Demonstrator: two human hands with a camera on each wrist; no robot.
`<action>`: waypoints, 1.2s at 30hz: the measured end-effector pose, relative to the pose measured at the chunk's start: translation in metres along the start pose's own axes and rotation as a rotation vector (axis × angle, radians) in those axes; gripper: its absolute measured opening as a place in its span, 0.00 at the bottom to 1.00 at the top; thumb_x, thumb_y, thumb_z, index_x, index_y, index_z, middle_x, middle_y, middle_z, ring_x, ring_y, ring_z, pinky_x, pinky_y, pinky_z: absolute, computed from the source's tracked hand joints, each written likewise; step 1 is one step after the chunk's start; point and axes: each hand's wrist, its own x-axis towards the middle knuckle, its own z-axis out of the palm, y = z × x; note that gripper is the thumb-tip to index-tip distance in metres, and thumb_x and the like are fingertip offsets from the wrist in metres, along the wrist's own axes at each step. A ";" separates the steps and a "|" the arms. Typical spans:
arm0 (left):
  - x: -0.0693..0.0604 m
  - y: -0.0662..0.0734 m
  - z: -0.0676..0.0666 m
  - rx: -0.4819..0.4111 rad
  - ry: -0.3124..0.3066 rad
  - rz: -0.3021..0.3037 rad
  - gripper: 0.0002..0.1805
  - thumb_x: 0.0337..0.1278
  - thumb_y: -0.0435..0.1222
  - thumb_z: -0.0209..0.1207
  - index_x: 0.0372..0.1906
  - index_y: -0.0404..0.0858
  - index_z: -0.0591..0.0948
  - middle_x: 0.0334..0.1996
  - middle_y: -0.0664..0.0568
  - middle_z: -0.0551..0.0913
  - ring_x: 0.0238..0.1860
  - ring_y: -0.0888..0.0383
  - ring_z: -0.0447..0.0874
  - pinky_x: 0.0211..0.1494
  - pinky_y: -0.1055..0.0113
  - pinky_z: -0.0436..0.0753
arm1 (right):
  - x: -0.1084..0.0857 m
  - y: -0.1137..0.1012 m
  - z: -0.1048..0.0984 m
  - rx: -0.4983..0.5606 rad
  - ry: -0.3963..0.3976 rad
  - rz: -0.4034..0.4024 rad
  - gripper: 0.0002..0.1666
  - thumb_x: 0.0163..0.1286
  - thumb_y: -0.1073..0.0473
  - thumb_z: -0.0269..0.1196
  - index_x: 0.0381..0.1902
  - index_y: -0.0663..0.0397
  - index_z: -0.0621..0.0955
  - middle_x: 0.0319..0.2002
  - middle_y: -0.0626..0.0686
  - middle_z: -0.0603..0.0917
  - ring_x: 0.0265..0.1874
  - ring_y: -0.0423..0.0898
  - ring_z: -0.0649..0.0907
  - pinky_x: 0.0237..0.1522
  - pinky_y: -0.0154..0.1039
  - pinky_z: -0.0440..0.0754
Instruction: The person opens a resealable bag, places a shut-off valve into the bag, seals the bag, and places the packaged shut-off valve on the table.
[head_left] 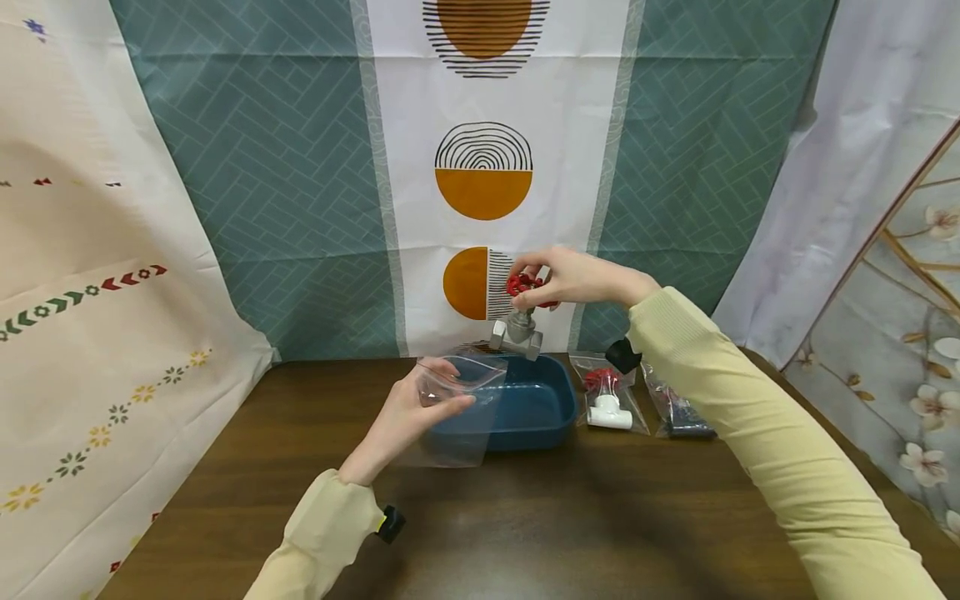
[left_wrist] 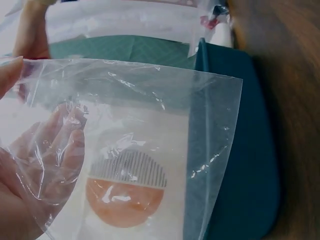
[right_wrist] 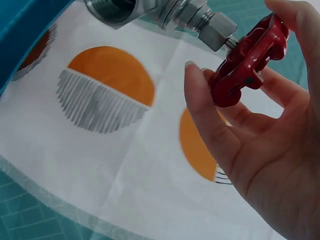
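Observation:
A metal valve with a red handwheel hangs from my right hand, whose fingers and thumb grip the wheel's rim. Its silver body points down above the blue bin, tilted, and lies at the top edge of the right wrist view. My left hand holds a clear zip bag near its mouth, in front of the bin's left part. Through the clear film in the left wrist view I see the fingers and the printed backdrop; nothing shows inside the bag.
The blue bin stands on the brown table against the patterned cloth. Right of it lies a bagged white valve with a red handle. Beside that is a bagged dark item, partly behind my right sleeve.

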 end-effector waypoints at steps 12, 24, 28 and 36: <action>0.012 0.000 0.015 -0.064 -0.079 -0.025 0.20 0.49 0.40 0.64 0.46 0.37 0.72 0.37 0.51 0.79 0.30 0.53 0.81 0.38 0.60 0.78 | -0.002 -0.035 -0.018 0.051 -0.010 -0.087 0.25 0.59 0.49 0.64 0.51 0.55 0.74 0.36 0.53 0.78 0.25 0.49 0.80 0.30 0.43 0.79; 0.012 0.039 0.018 -0.129 -0.124 -0.072 0.17 0.54 0.34 0.60 0.46 0.31 0.71 0.43 0.46 0.74 0.33 0.49 0.81 0.41 0.61 0.77 | -0.002 -0.047 -0.009 -0.015 -0.056 -0.166 0.21 0.58 0.48 0.64 0.46 0.53 0.76 0.34 0.50 0.78 0.23 0.45 0.79 0.28 0.41 0.78; 0.013 0.039 0.019 -0.155 -0.139 -0.076 0.19 0.55 0.34 0.60 0.49 0.32 0.69 0.41 0.45 0.76 0.34 0.47 0.81 0.41 0.59 0.77 | -0.003 -0.049 -0.007 -0.090 -0.055 -0.166 0.20 0.57 0.46 0.64 0.44 0.49 0.77 0.32 0.48 0.78 0.21 0.43 0.78 0.27 0.40 0.77; 0.014 0.040 0.023 -0.215 -0.190 -0.081 0.23 0.55 0.33 0.58 0.55 0.33 0.66 0.40 0.45 0.78 0.35 0.43 0.80 0.42 0.54 0.77 | -0.006 -0.048 0.001 -0.166 -0.101 -0.155 0.22 0.57 0.44 0.64 0.45 0.48 0.77 0.33 0.48 0.76 0.26 0.43 0.76 0.30 0.38 0.74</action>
